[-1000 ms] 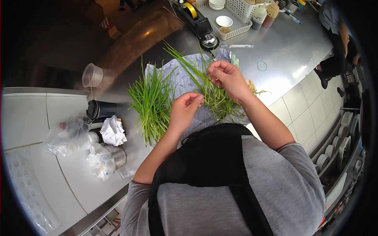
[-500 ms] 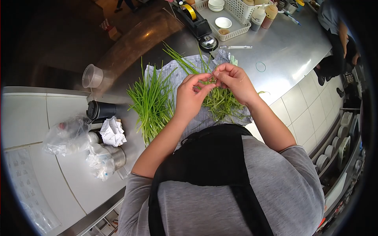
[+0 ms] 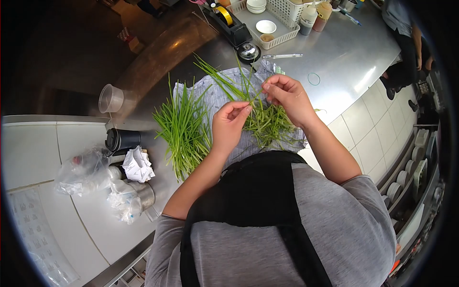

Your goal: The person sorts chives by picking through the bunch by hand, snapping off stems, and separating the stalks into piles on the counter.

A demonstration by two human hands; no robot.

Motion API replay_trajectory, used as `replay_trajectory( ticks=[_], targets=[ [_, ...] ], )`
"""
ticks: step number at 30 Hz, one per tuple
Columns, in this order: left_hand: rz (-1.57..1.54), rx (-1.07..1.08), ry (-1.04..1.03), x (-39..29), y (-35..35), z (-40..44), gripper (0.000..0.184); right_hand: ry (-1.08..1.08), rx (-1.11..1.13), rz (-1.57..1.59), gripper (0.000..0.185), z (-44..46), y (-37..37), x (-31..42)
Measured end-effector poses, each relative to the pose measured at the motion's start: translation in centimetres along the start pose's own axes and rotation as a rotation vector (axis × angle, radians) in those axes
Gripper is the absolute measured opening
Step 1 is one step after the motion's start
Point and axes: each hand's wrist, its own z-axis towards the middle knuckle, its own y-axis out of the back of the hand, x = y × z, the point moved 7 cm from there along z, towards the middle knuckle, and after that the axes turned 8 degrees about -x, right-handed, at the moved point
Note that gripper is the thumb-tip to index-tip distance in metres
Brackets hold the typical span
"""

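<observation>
My left hand (image 3: 228,125) is pinched closed over the middle of the cloth, its fingertips on a thin green strand. My right hand (image 3: 290,99), a little higher and to the right, pinches at the same thin strand (image 3: 256,97), which spans the gap between the hands. Long green stalks (image 3: 184,129) lie in a thick bunch on the left of the striped grey cloth (image 3: 224,76). A smaller group of stalks (image 3: 221,79) points up and left beyond my hands. Below my right hand sits a tangled pile of green trimmings (image 3: 270,125).
A call bell (image 3: 248,51), a tape dispenser (image 3: 232,26), a pen (image 3: 283,56) and a white basket (image 3: 282,39) are behind the cloth. On the left are a clear tub (image 3: 111,98), a dark cup (image 3: 123,139) and plastic bags (image 3: 83,172). A person (image 3: 406,43) stands at far right.
My hands came together over the pile, then moved apart, with a thin strand now showing between them. The view has shifted slightly.
</observation>
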Motion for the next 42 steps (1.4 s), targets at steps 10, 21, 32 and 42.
replay_trajectory(
  ticks=[10,21,32,42],
  targets=[
    [0.900,0.216,-0.505,1.7,0.1,-3.3,0.020,0.029,-0.149,0.018,0.008,0.9,3.1,2.1],
    [0.674,0.096,-0.423,-3.9,0.9,-2.5,0.018,-0.068,0.236,-0.045,0.007,-2.0,-3.9,-1.2],
    [1.094,-0.310,-0.134,-4.3,17.7,-2.3,0.030,0.590,0.013,-1.540,0.013,3.9,-0.6,-8.1],
    [1.106,-0.317,-0.395,-7.1,13.0,-1.8,0.028,0.537,-0.078,-0.953,0.011,3.2,0.0,-2.5]
  ],
)
